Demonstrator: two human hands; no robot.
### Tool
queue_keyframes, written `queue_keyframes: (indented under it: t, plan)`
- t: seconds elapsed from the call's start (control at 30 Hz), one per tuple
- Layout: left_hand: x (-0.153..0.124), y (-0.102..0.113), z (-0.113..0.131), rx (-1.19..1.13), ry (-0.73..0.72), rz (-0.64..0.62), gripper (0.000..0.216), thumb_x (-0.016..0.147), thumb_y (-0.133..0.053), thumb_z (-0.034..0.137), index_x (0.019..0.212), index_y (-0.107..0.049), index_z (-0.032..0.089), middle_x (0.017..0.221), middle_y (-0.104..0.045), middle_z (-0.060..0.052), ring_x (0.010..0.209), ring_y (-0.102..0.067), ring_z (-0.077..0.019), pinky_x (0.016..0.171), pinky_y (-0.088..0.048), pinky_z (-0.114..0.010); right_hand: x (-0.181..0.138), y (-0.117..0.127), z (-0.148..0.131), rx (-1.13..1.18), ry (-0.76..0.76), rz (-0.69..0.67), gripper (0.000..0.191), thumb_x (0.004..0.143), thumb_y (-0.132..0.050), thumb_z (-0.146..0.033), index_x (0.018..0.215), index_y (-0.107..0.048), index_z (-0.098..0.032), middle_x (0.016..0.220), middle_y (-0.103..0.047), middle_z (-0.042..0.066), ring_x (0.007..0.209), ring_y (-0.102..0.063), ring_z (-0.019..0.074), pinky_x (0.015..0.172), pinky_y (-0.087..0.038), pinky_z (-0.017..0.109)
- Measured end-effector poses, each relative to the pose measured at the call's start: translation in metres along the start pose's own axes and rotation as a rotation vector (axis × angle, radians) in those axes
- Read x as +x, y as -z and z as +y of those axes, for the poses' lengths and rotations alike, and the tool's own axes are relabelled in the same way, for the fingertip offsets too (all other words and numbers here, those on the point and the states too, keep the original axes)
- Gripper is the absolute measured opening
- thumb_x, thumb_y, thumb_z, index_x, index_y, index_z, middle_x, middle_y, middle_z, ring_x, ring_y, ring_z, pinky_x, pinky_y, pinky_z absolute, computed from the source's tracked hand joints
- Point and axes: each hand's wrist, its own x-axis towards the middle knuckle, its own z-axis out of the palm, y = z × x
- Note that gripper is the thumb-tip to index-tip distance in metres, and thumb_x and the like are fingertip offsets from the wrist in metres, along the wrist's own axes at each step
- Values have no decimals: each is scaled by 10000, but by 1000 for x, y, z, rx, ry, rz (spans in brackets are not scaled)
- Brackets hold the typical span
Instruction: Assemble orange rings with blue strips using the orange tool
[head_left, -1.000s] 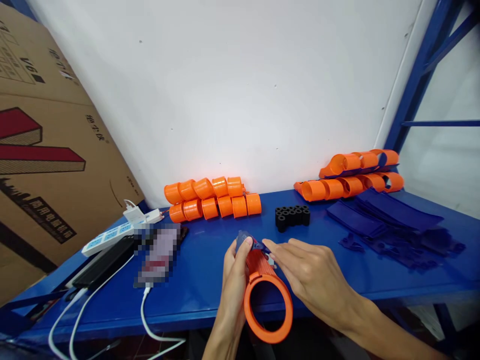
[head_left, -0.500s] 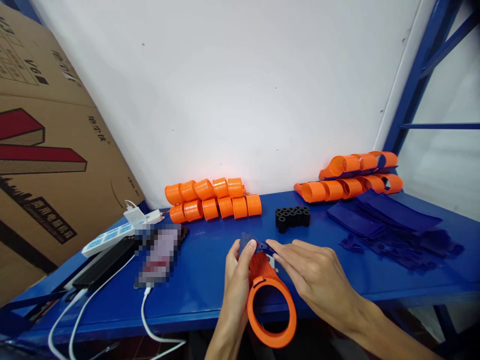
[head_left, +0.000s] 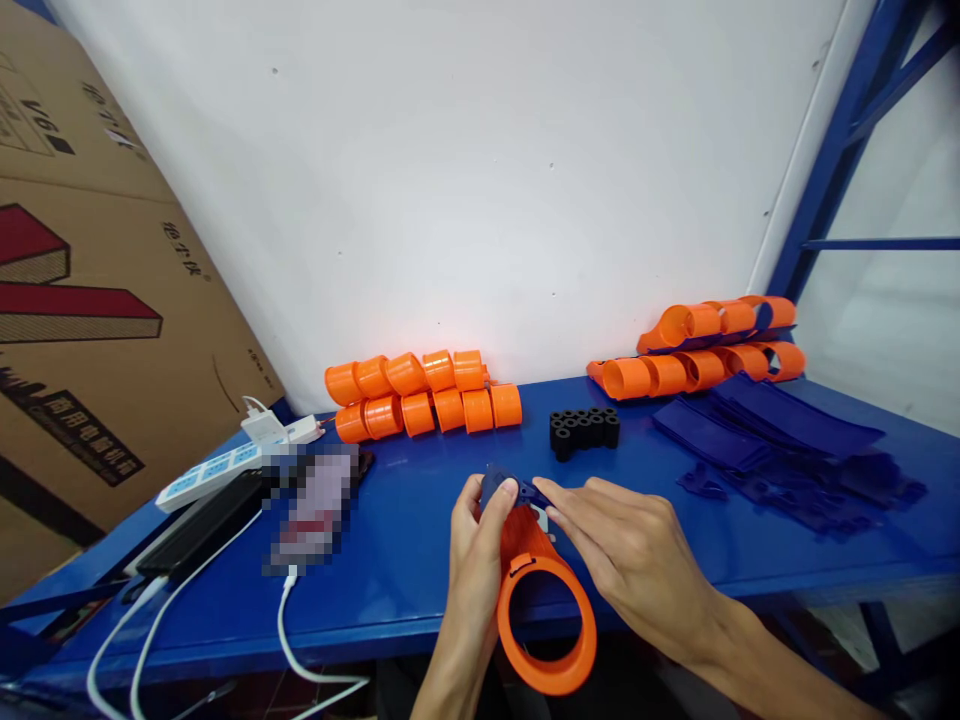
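Observation:
My left hand [head_left: 476,560] is wrapped round an orange plastic ring [head_left: 544,615] at the near edge of the blue table [head_left: 420,530], its thumb pressing a small dark blue part [head_left: 501,487] at the ring's top. My right hand [head_left: 626,560] comes in from the right, fingers together, fingertips on that same blue part. The ring's opening faces me.
Orange rings lie in two rows [head_left: 424,395] by the wall, with more [head_left: 697,360] at the right. Black spacers [head_left: 585,430] sit mid-table. Dark blue strips and clips [head_left: 780,450] lie at the right. A power strip [head_left: 217,465], cables, a blurred device [head_left: 315,505] and a cardboard box [head_left: 90,300] are at the left.
The ring has sunk slightly lower and toward me. Both hands keep their hold at its top, shifting only a little.

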Motion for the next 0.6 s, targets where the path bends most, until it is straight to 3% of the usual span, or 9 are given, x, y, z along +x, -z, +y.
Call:
queue_keyframes:
  t: [0.23, 0.6]
  plan:
    - [1, -1, -3, 32, -2, 28, 437, 751, -769, 382, 1090, -597, 165, 992, -641, -45, 858, -624, -169, 759, -507, -257, -1, -3, 0, 17, 13, 39, 298, 951, -498, -69, 1205, -653, -96, 926, -748, 52, 718, -623, 165, 704, -495, 302]
    - [-2, -1, 2, 29, -18, -92, 334, 764, -747, 404, 964, -604, 178, 804, -629, 17, 659, -588, -126, 634, -481, -234, -2, -2, 0, 48, 23, 57, 294, 947, -512, -65, 1209, -640, -106, 931, -747, 41, 710, -606, 161, 664, -488, 307]
